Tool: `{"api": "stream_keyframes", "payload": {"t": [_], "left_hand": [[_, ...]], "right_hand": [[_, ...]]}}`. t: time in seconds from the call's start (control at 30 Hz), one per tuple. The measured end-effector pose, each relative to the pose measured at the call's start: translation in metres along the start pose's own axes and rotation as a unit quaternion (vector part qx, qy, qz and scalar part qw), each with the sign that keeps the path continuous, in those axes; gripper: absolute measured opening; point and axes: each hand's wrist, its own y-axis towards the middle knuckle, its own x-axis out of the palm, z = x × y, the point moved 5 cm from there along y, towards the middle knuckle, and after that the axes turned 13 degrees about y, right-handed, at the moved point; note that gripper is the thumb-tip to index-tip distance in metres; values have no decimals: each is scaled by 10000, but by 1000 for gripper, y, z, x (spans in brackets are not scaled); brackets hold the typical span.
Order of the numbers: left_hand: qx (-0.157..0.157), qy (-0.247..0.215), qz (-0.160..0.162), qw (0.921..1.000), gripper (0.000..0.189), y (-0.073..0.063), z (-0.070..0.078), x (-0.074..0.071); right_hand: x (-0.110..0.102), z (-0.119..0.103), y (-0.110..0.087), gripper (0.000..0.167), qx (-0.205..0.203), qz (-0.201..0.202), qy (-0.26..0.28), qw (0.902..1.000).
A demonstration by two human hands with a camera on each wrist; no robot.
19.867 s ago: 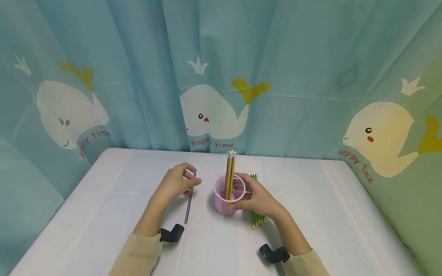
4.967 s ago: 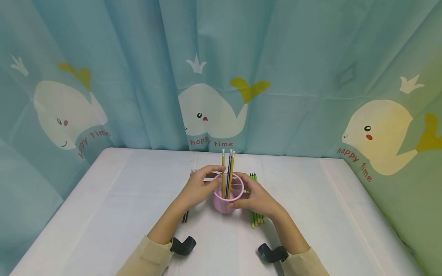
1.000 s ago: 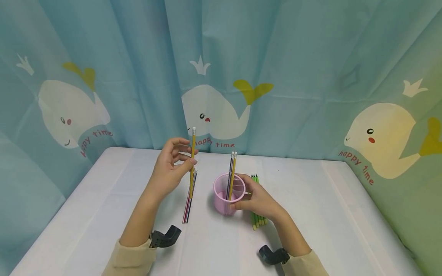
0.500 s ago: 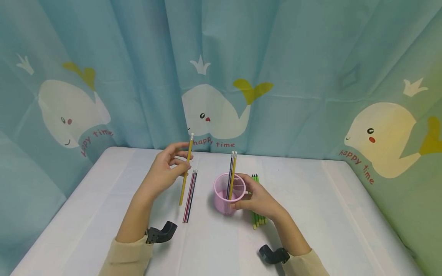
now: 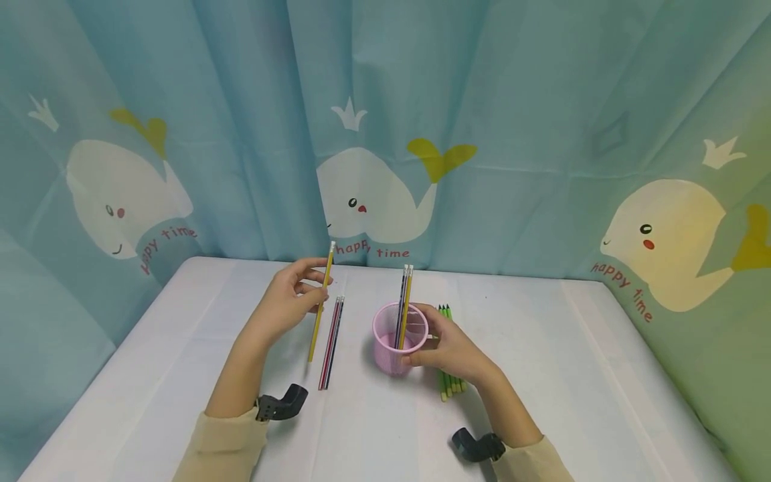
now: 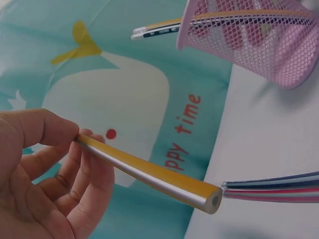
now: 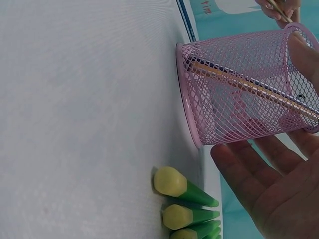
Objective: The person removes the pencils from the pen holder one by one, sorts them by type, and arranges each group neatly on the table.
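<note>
My left hand [image 5: 280, 304] pinches a yellow pencil [image 5: 316, 328] between thumb and fingers. The pencil leans, white eraser end up, unsharpened end down near the table, left of two lying pencils, a red one [image 5: 328, 348] and a dark blue one [image 5: 335, 348]. My right hand [image 5: 454, 348] holds a pink mesh pencil cup [image 5: 388, 361] around its right side, thumb at the front. Inside the cup stand a dark patterned pencil [image 5: 400, 294] and a yellow one [image 5: 408, 294]. Close up in the left wrist view is the held pencil's flat end [image 6: 214, 201].
Several green pencils [image 5: 448, 385] lie side by side on the white table [image 5: 542, 375], partly under the right hand. A blue-green curtain [image 5: 518, 207] with whale prints hangs behind the table.
A red pencil has joined the dark one on the table. The left hand has lifted a yellow pencil from the cup, carried it left and lowered it. The right hand has stayed at the cup.
</note>
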Motion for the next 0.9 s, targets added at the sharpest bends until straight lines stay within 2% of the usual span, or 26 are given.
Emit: {"api": "stream_keyframes", "payload": {"t": [0.63,0.9], "left_hand": [[-331,158,-291,9989,53,7,-19,9],[-631,342,-355,9968,51,9,-34,14]], "right_hand": [[0,-1,0,82,11,32,-26,10000],[1,-1,0,80,2,-24,31,10000]]}}
